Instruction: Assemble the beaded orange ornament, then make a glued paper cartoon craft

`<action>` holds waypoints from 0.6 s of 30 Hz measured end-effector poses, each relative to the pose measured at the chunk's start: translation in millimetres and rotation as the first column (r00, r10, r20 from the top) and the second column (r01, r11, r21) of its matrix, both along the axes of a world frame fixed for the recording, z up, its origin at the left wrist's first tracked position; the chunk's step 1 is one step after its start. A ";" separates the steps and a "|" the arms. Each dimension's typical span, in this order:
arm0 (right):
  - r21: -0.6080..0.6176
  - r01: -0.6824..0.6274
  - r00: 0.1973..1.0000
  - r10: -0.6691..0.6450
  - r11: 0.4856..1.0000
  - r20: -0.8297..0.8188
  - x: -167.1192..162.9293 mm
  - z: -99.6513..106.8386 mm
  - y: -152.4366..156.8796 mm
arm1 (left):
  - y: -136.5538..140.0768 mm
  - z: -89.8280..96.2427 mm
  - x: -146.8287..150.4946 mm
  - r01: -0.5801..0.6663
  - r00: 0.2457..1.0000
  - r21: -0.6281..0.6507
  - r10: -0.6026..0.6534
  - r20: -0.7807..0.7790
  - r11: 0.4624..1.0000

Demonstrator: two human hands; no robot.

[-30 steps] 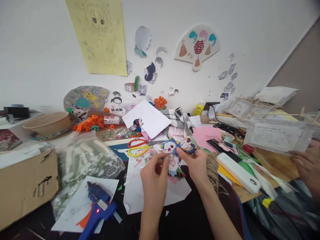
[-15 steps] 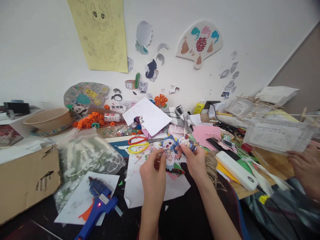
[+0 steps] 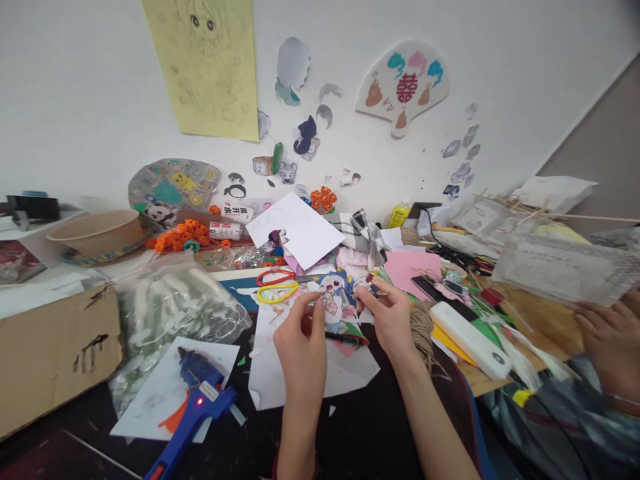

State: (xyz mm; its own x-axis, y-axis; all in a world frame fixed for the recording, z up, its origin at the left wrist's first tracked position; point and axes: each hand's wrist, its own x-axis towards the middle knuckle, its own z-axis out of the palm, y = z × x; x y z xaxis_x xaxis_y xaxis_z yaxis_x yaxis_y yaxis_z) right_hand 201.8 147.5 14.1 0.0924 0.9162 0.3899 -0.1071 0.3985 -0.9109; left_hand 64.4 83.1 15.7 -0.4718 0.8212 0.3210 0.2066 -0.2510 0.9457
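Observation:
Between my hands is a paper cutout of a white and blue cartoon figure (image 3: pixel 332 305), upright and facing me. My left hand (image 3: pixel 304 333) pinches it at its left edge. My right hand (image 3: pixel 387 317) is closed on a second, smaller cartoon cutout (image 3: pixel 363 287), which sits right beside the first; whether the two touch I cannot tell. Below them lie paper scraps and a dark pen-like stick (image 3: pixel 347 339) on a white sheet (image 3: pixel 340 380). Scissors (image 3: pixel 277 285) with red and yellow handles rest just behind my left hand.
A blue glue gun (image 3: pixel 200 400) with a lit red light lies on paper at the left, near a plastic bag (image 3: pixel 175 307) and cardboard (image 3: pixel 55 357). Twine (image 3: pixel 423 333) and a white power bank (image 3: pixel 470 340) are at the right. Another person's hand (image 3: pixel 613 343) holds a wrapped packet (image 3: pixel 565 270).
The larger cutout has shifted slightly left and tilted back a little in my fingers. At the right, the other person's hand and packet have moved slightly. The camera view has shifted a bit.

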 end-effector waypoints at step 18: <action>-0.026 -0.036 0.990 0.032 0.999 -0.136 0.7 -5.2 3.7 | 1.1 -1.3 -1.2 0.015 0.982 -0.012 -0.013 0.187 1.000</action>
State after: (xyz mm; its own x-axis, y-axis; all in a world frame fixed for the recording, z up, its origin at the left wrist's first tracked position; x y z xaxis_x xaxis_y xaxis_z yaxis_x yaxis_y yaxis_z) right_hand 202.5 151.2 8.9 0.1113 0.9301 0.3502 -0.2429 0.3671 -0.8979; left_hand 63.2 84.2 14.5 -0.5110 0.8317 0.2173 0.0222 -0.2400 0.9705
